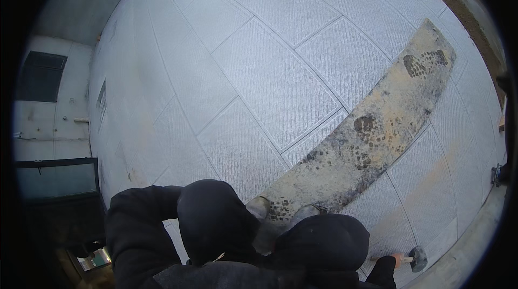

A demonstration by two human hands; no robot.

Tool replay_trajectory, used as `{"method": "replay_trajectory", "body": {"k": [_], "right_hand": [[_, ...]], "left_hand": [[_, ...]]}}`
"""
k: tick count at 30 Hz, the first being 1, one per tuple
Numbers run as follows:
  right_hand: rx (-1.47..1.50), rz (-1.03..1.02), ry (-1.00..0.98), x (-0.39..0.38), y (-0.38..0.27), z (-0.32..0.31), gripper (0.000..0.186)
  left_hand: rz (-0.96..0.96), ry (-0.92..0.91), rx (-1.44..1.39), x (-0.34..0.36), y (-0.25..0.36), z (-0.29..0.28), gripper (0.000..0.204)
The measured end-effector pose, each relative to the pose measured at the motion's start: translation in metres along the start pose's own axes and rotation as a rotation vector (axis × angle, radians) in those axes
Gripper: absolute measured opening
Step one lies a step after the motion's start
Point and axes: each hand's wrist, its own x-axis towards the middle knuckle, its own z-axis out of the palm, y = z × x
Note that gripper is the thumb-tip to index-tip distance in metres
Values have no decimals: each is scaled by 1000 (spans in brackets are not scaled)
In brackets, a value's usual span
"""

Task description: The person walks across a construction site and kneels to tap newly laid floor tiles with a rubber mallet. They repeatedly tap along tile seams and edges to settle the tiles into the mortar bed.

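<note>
At the lower right my right hand (397, 261), in an orange glove, grips the short light handle of a rubber mallet (418, 259) with a dark grey head, held low over the pale, grooved paving slabs (259, 62). My left arm bends behind my black-clad left knee, and its hand is hidden. My boots (260, 208) stand on a long, dirty board (391, 105) that runs diagonally to the upper right across the slabs, marked with dark footprints.
A wall (54, 121) with dark windows, small pipes and a glass-panelled frame (56, 178) runs along the left. At the right are a strip of soil (475, 30) and a pale curved pipe or edge (480, 224).
</note>
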Motion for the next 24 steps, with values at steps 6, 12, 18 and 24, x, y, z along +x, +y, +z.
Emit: {"method": "replay_trajectory", "body": {"k": [6,12,18,24], "right_hand": [[13,-298,-522,-83,8,-21,85],[96,-773,-579,-284,44,-21,72],[51,-1083,-567,-477,58,-58,60],[199,-1380,-748,-607,74,-87,58]], "left_hand": [[203,592,366,27,-104,-133,62],[812,1227,782,63,-195,-112,61],[651,1365,829,114,-272,-120,76],[500,1579,604,136,-347,-147,80]]}}
